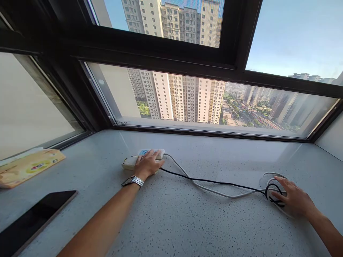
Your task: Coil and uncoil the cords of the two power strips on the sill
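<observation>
My left hand (149, 163), with a metal-banded watch (136, 180) on its wrist, lies across two power strips on the sill. The white power strip (160, 154) is behind, and the cream power strip (129, 162) is in front, partly under my palm. My fingers reach over both and the thumb points right. A white cable (178, 166) leaves the white strip and a black cable (209, 181) leaves the cream one. They cross and run right into a looped cable bundle (271, 189). My right hand (294, 196) is closed around this bundle; its plug ends are hidden.
The speckled sill (203, 221) runs beneath dark window frames (160, 50). At the left lie a black-screened phone (40, 217) and a yellow tissue pack (32, 167). A white wall (331, 134) closes off the right end.
</observation>
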`<state>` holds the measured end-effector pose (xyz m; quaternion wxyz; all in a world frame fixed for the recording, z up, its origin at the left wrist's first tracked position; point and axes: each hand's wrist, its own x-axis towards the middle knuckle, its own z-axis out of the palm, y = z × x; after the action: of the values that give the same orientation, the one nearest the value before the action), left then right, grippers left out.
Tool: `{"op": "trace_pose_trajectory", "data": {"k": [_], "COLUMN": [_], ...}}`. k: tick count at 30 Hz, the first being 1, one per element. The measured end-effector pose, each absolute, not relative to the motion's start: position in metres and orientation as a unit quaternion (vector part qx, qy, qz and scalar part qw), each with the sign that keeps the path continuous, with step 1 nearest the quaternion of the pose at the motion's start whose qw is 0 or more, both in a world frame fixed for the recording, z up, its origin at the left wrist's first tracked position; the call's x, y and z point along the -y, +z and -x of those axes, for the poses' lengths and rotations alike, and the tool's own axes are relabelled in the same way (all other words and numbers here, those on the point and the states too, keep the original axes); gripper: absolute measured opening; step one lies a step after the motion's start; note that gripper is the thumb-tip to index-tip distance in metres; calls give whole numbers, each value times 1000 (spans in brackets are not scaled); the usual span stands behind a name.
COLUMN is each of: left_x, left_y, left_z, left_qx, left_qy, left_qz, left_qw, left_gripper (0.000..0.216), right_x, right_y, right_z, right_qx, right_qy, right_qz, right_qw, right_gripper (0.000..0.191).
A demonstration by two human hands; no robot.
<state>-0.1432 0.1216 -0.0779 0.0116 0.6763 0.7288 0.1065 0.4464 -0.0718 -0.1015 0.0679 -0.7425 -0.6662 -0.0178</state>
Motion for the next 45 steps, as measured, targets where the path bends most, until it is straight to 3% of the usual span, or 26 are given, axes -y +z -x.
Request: {"op": "trace_pose_trajectory", "data": {"k": [12,21,26,35,45], "left_x": [-124,-127,-130,-131,-130], "left_y": [-73,-73,-75,-72,-71], "left_z": [152,157,160,163,161], "left_qx": [-748,-759,-762,-762,-763], "left_qy": [88,78,80,79,101], "left_qz": [-657,-646,-642,-642,-638], "left_qw": [17,19,18,23,5], "left_gripper": [62,63,63,64,59], "right_x": [86,70,62,61,66], "right_y": [-83,-53,-61,-87,-94], "right_z": [-449,-453,-455,-466,-491], "right_qx": [621,682,684,642,598], "right_qy": [-54,16,45,-11,-35], "right_qz": [764,709,706,723,756], "right_qw": [165,180,179,254,263], "right_gripper": [78,61,60,63,56]}}
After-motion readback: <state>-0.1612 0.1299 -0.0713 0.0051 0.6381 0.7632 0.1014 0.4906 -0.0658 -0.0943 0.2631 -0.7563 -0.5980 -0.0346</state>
